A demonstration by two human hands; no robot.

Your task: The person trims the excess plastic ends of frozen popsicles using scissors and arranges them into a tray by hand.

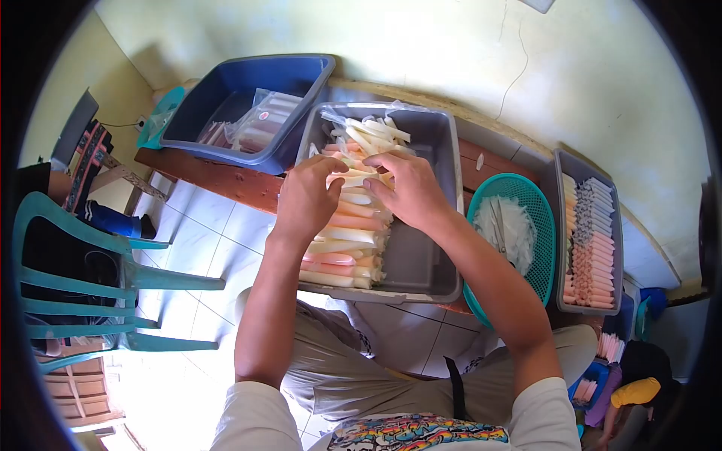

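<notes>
A grey tub (444, 259) stands before me, its left side stacked with white, cream and pink filled plastic tubes (342, 233) that look like ice pops. Above the stack, my left hand (308, 194) is closed with its fingers curled, thumb and forefinger at one end of a pale filled plastic tube (355, 180). At the other end of that tube is my right hand (412, 189), thumb and forefinger pinched on it. My fingers partly hide the tube. Looser white tubes (376, 134) and clear plastic lie in a heap at the tub's far end.
A blue tub (248, 154) with bagged tubes stands at left. To the right are a green basket (553, 259) holding scissors (498, 225) and clear plastic, and a grey tray (562, 301) of tubes in rows. A green chair (83, 282) is at left; another person (635, 391) bends at lower right.
</notes>
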